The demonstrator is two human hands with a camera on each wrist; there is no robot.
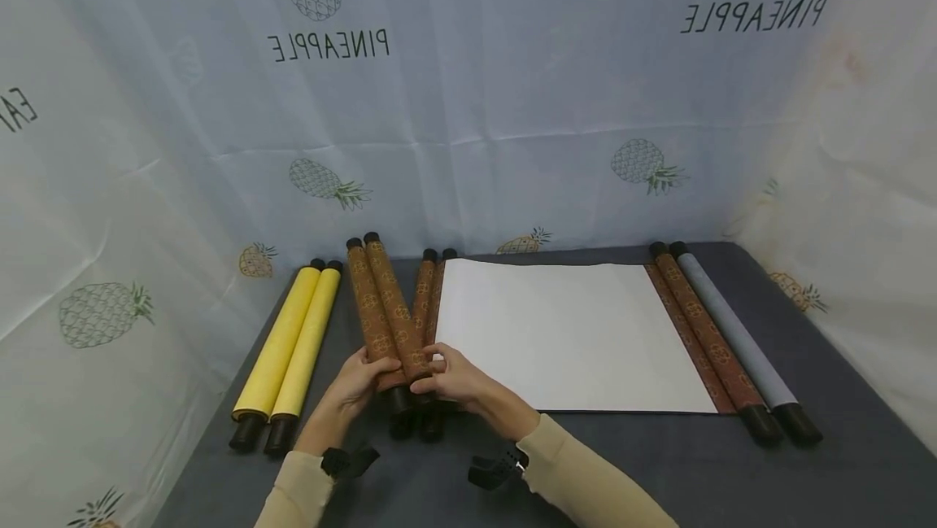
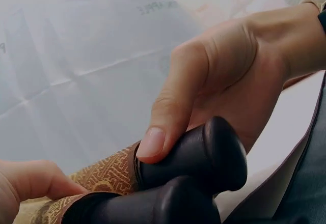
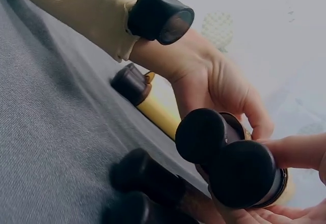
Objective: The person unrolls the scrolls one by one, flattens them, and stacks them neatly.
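Two brown scroll rolls with a gold pattern, a left roll (image 1: 371,312) and a right roll (image 1: 393,300), lie side by side at a slant in front of me. Both have black end knobs (image 2: 226,155). My left hand (image 1: 356,381) grips the left roll near its close end, thumb on top. On the right roll, my right hand (image 1: 461,380) holds the close end. Its thumb (image 2: 155,140) rests by the black knob in the left wrist view. From the right wrist, the two round knob ends (image 3: 242,174) appear close together, above other black knobs (image 3: 135,173).
An unrolled white sheet (image 1: 571,333) lies to the right, with brown rolls (image 1: 424,292) at its left end. A brown roll (image 1: 706,333) and a grey roll (image 1: 739,333) lie along its right side. Two yellow rolls (image 1: 281,341) lie at left. A pineapple-print curtain (image 1: 468,89) hangs behind.
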